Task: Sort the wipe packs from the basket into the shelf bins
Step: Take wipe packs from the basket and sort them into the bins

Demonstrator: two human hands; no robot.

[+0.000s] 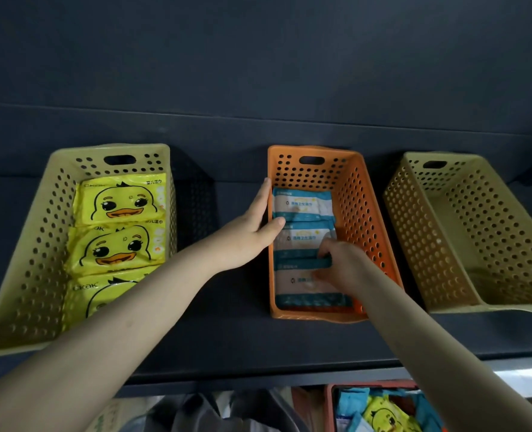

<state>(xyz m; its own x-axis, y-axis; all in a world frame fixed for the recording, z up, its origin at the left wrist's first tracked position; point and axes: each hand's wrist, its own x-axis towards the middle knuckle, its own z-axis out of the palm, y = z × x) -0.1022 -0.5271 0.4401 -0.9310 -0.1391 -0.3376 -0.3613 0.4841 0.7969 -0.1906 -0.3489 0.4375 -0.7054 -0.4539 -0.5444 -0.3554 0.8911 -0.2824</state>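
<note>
The orange bin (362, 213) wall is pinched by the left hand (252, 227), fingers nearly straight, and a wipe pack (296, 283) inside is gripped by the curled right hand (341, 265).

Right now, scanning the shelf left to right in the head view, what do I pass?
Pale yellow bin holding duck packs → orange bin holding blue-and-white packs → second pale yellow bin.

Stockroom shelf (258, 344), perforated sorting bins (364, 232)
</note>
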